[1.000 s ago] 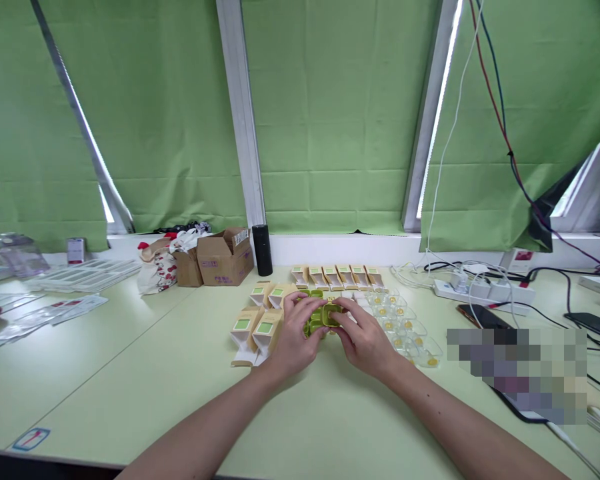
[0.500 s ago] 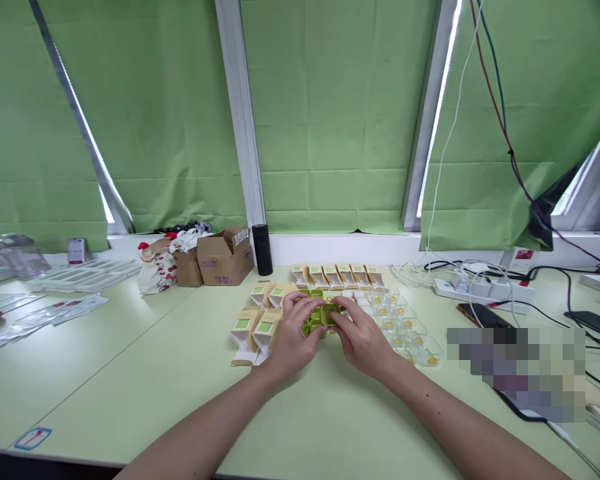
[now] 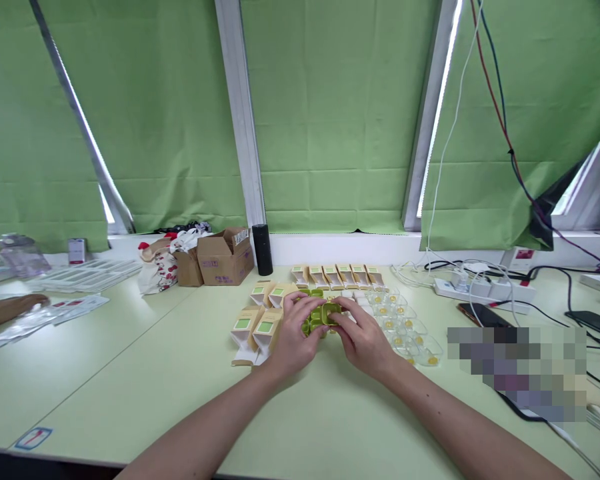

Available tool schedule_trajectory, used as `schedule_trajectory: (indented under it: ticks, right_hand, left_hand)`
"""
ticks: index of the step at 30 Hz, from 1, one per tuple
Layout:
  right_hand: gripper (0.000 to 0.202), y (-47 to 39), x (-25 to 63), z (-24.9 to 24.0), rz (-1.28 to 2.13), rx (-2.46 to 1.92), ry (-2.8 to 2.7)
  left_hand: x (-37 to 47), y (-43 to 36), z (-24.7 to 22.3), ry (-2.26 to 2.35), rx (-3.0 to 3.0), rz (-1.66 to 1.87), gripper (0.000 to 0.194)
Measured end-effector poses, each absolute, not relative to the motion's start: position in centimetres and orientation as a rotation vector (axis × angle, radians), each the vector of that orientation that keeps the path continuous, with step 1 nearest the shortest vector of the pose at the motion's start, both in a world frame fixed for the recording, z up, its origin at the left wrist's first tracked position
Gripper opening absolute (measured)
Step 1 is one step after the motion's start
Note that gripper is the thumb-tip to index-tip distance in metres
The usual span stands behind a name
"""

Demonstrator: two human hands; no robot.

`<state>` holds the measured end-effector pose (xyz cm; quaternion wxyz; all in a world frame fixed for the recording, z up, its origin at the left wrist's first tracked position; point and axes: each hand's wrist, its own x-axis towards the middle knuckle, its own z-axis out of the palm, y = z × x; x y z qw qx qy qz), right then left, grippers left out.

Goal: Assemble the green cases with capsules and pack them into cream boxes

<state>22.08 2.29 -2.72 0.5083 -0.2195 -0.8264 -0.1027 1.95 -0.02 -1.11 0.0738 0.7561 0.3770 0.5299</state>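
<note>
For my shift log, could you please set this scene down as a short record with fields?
left hand: fingers at the left of a small olive-green square cup
right hand: fingers at the cup's right side
under the hands: more olive-green pieces, partly hidden
left of the hands: cream cardboard boxes with green labels
right of the hands: clear plastic cups with yellow centres
behind: a row of similar cream boxes
far left: another person's hand at flat clear packets
</note>
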Motion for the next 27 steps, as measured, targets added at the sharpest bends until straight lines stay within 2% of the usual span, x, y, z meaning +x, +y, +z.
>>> schedule_trajectory:
  ticks: [21, 27]
  right_hand:
    - [0.038, 2.58, 21.89, -2.73, -0.165, -0.526, -2.018]
    - [0.039, 2.69, 21.97, -2.97, 0.011, -0.549, -1.976]
  left_hand:
    - [2.09, 0.13, -1.17, 1.148, 2.258, 1.601, 0.045]
    - [1.74, -0.02, -0.95, 1.123, 2.276, 1.559, 0.047]
